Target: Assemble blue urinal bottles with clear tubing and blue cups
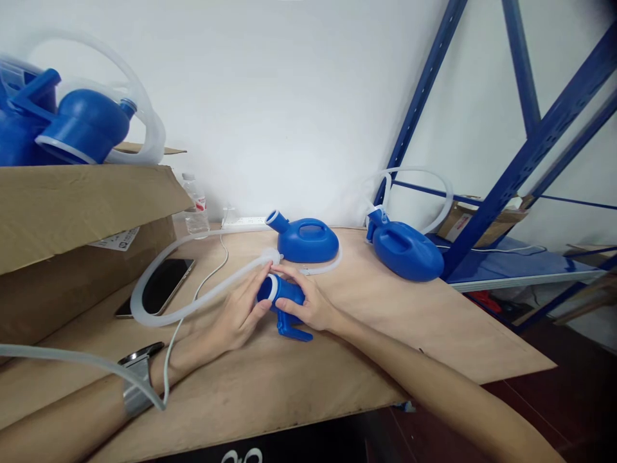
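Note:
My right hand is wrapped round a blue plastic urinal head with a white-rimmed mouth, its fingers over the top and thumb at the front. A blue hinged flap hangs from the lower side of that piece. Against its left rim, my left hand presses with fingers nearly straight and thumb on the edge. Both sets of fingertips almost meet at the top. Just beyond them lies the translucent end of a soft tube, which loops left across the table; whether it joins the urinal head is hidden.
Two blue urinal bottles stand behind. At left are an open cardboard box topped with blue urinal heads, a phone, a water bottle and a white cable. A blue metal rack borders the right side.

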A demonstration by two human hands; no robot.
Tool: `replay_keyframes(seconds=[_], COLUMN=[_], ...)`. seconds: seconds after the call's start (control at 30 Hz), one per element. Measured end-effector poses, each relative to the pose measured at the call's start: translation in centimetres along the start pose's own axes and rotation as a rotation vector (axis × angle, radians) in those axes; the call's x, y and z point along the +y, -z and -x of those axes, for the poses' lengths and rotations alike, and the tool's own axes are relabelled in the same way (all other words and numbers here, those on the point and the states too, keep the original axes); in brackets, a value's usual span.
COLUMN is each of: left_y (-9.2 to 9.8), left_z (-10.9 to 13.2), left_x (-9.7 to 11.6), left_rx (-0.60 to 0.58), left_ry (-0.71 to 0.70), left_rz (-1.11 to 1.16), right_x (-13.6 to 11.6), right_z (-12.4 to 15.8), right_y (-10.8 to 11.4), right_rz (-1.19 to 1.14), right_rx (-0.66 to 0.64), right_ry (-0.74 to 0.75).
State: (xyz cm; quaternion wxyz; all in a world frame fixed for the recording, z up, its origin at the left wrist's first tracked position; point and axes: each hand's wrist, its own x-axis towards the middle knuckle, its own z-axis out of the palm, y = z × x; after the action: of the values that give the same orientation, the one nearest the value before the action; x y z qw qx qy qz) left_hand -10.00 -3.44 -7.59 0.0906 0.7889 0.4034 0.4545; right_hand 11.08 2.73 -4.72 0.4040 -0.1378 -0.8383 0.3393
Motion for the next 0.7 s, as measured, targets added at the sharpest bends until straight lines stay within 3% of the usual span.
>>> replay_keyframes(seconds=[0.13, 0.3, 0.7], left_y=[-0.1, -0.1, 0.2], left_z=[0.2, 0.2, -0.2], left_x=[-0.7, -0.5, 0.8], left_rx=[0.078, 0.005, 0.002], left_ry=[-0.028, -0.037, -0.131], left_rz=[0.012, -0.068, -0.180], right_x=[-0.3, -0.3, -1.4], right_z=[0.1, 0.2, 0.6], right_y=[-0.1, 0.1, -0.4], right_rz=[-0.002, 0.038, -0.059], right_rx=[-0.047, -0.056, 0.000], right_ry=[0.002, 0.027, 0.001])
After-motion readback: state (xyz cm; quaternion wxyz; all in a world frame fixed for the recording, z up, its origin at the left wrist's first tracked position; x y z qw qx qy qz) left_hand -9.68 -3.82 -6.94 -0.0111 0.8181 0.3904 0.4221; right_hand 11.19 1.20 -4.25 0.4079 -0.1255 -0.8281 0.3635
